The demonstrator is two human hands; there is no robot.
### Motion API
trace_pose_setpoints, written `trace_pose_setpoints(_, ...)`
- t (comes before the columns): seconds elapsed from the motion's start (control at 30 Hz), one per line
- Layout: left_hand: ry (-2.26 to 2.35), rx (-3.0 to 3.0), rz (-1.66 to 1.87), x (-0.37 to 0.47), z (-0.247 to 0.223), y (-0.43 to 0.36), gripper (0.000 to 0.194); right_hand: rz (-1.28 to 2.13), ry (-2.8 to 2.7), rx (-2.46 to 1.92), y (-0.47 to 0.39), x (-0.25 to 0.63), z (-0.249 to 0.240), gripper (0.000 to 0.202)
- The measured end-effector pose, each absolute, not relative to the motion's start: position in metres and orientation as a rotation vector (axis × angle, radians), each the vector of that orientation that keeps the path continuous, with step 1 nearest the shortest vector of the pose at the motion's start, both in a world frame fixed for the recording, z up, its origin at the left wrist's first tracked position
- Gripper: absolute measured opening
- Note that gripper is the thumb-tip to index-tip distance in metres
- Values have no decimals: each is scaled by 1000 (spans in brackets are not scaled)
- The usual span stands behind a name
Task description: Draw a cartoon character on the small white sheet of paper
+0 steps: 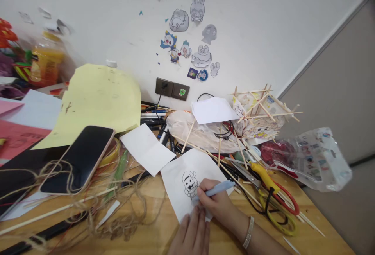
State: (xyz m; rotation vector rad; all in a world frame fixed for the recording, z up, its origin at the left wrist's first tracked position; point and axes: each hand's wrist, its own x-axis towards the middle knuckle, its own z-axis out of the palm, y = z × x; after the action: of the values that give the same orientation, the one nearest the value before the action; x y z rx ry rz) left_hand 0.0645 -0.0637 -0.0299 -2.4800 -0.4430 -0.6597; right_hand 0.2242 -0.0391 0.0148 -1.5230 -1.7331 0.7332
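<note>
We see the small paper with the cartoon drawing (190, 182) lying on the wooden table (152, 223) directly ahead, our right hand (215, 204) gripping a pale blue pen (215, 188) angled across it, our left hand (191, 235) flat, pinning its near edge.

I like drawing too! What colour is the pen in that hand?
Light blue. The pen shows best in the head view, held in the right hand over the paper.

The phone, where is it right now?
In the head view the phone lies screen-up at the left, on tangled twine, below the yellow paper and left of the folded white sheet.
</note>
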Motion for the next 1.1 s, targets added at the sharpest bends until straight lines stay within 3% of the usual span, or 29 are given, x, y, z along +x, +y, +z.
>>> trace_pose_setpoints(1.1,-441,-2472,-645,65,-32,-65,31,683,-1656,-1522,-40,227,16,32)
